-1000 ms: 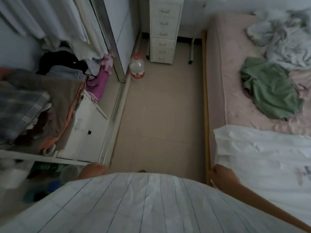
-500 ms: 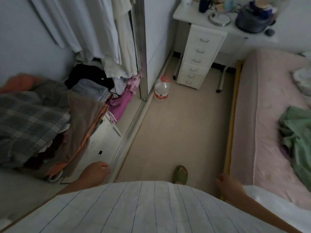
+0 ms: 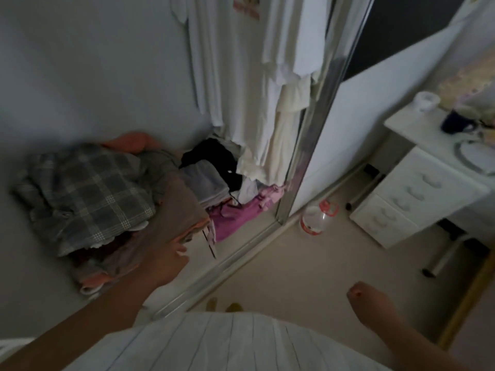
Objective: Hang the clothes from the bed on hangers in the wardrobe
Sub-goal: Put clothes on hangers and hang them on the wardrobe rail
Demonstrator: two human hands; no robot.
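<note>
head | left hand now reaching wardrobe pile, fingers relaxed | right hand loosely curled, empty

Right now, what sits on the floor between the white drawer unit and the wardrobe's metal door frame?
In the head view, a clear plastic bottle with a red label stands between the drawer unit and the door frame.

Dim, grey and low in contrast throughout. Brightest at the far right, above the white drawer unit. Smeared by motion blur, worst on the plaid garment. Bowed straight lines toward the edges. Soft, grainy shadows.
</note>
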